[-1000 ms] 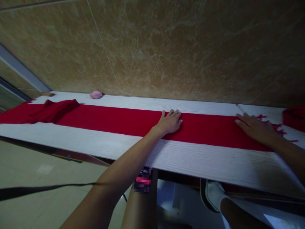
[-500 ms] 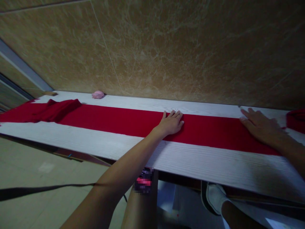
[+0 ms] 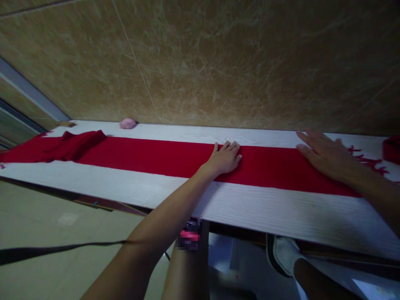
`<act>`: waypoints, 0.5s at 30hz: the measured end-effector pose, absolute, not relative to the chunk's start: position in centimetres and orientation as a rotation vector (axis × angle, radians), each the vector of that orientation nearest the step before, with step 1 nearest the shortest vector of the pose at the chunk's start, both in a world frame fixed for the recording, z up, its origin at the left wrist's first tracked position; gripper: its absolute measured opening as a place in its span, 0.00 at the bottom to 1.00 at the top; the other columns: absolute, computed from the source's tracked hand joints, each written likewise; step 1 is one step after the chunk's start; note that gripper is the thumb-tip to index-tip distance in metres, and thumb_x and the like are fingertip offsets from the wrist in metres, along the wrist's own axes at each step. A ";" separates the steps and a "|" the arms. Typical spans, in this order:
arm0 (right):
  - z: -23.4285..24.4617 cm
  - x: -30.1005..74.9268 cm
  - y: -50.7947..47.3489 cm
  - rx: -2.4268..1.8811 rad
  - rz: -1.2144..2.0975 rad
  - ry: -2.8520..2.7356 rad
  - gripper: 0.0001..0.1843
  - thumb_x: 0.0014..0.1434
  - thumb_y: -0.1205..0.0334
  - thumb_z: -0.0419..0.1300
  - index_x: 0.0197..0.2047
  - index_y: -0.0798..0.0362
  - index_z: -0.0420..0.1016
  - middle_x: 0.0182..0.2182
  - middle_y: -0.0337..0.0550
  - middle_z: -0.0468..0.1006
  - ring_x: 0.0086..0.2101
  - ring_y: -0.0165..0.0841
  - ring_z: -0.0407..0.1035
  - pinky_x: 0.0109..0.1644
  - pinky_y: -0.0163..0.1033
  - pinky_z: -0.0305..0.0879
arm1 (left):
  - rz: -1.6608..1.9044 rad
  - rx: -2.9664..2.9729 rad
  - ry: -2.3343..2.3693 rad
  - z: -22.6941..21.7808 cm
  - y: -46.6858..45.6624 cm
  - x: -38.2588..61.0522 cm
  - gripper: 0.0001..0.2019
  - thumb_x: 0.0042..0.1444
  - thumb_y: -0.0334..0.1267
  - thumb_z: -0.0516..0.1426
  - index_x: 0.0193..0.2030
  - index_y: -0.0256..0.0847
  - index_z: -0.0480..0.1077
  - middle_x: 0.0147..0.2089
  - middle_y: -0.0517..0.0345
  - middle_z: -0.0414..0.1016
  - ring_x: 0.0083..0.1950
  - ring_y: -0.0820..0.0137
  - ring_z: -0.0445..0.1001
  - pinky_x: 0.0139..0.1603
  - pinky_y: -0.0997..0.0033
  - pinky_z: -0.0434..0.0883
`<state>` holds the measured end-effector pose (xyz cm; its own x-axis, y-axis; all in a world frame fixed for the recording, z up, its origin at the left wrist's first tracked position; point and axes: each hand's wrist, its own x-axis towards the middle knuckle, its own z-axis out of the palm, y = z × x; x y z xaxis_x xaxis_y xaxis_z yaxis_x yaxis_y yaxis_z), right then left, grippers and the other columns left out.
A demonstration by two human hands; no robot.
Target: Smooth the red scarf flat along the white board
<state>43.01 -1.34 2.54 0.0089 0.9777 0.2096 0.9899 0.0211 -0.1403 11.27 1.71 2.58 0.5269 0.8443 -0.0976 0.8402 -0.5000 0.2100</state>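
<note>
A long red scarf [image 3: 156, 156] with fringed ends lies lengthwise on a white wood-grain tabletop [image 3: 265, 208]. Its middle and right stretches are flat, while the left part is bunched in folds. My left hand [image 3: 225, 159] rests palm down on the middle of the scarf, fingers spread. Over the scarf's right part is my right hand [image 3: 325, 152], fingers extended and somewhat blurred; whether it touches the cloth I cannot tell. Red fringe [image 3: 368, 161] shows just beyond my right wrist.
A brown marbled tile wall [image 3: 218, 75] rises along the table's far edge. Against it sit a small pink object [image 3: 128, 123] and a brown block [image 3: 66, 123]. More red cloth [image 3: 391, 150] lies at the far right. A black strap [image 3: 62, 252] hangs at lower left.
My right hand has shifted left and slightly up over the scarf, uncovering the fringe at its right end. My left hand stays in place.
</note>
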 end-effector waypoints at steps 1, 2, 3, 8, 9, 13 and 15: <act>2.7 42.6 -1.3 -2.007 -0.102 -2.075 0.45 0.74 0.36 0.34 0.82 0.51 0.62 0.82 0.52 0.54 0.80 0.56 0.42 0.80 0.74 0.44 | 0.029 2.536 1.426 2.5 1.7 11.3 0.32 0.79 0.46 0.40 0.86 0.39 0.49 0.89 0.52 0.44 0.89 0.55 0.43 0.86 0.34 0.43; 2.6 42.1 -1.3 -1.986 -0.106 -2.108 0.45 0.75 0.37 0.35 0.82 0.52 0.62 0.82 0.53 0.54 0.80 0.56 0.43 0.80 0.74 0.44 | 0.030 2.535 1.429 2.5 1.8 11.3 0.32 0.79 0.46 0.40 0.86 0.40 0.49 0.89 0.52 0.44 0.89 0.55 0.43 0.86 0.34 0.42; 2.2 41.7 -1.4 -1.976 -0.084 -2.148 0.44 0.75 0.37 0.36 0.82 0.51 0.62 0.82 0.53 0.55 0.80 0.56 0.45 0.80 0.74 0.45 | 0.028 2.533 1.432 2.5 1.7 11.3 0.32 0.79 0.46 0.40 0.86 0.39 0.49 0.89 0.52 0.44 0.89 0.55 0.43 0.86 0.34 0.42; -1.1 41.3 -1.7 -1.999 0.055 -2.262 0.42 0.74 0.35 0.39 0.82 0.41 0.62 0.80 0.49 0.60 0.78 0.58 0.52 0.77 0.78 0.51 | 0.021 2.525 1.431 2.7 1.6 11.3 0.32 0.79 0.45 0.41 0.86 0.42 0.50 0.89 0.53 0.44 0.89 0.55 0.43 0.86 0.34 0.42; -1.3 41.6 -1.6 -2.002 0.051 -2.259 0.42 0.74 0.35 0.39 0.83 0.41 0.61 0.81 0.48 0.59 0.78 0.58 0.51 0.77 0.78 0.50 | 0.021 2.524 1.430 2.8 1.6 11.3 0.32 0.79 0.45 0.41 0.86 0.43 0.50 0.89 0.53 0.44 0.89 0.55 0.43 0.86 0.34 0.42; -0.4 42.1 -1.4 -1.999 -0.004 -2.184 0.42 0.76 0.36 0.36 0.84 0.44 0.59 0.82 0.47 0.54 0.79 0.55 0.46 0.79 0.74 0.48 | 0.022 2.530 1.425 2.7 1.6 11.3 0.32 0.79 0.45 0.41 0.86 0.42 0.50 0.89 0.52 0.43 0.89 0.54 0.42 0.86 0.33 0.42; -0.2 42.1 -1.4 -1.981 -0.013 -2.164 0.42 0.77 0.36 0.36 0.83 0.44 0.60 0.82 0.48 0.55 0.79 0.55 0.46 0.79 0.74 0.48 | 0.031 2.532 1.421 2.7 1.6 11.3 0.32 0.79 0.45 0.41 0.86 0.40 0.50 0.89 0.51 0.43 0.89 0.53 0.42 0.86 0.33 0.41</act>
<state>42.09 -1.36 -0.18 -0.0766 0.9844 0.1583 0.9863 0.0981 -0.1330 11.30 1.62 2.66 0.5274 0.8441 -0.0966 0.8390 -0.4995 0.2156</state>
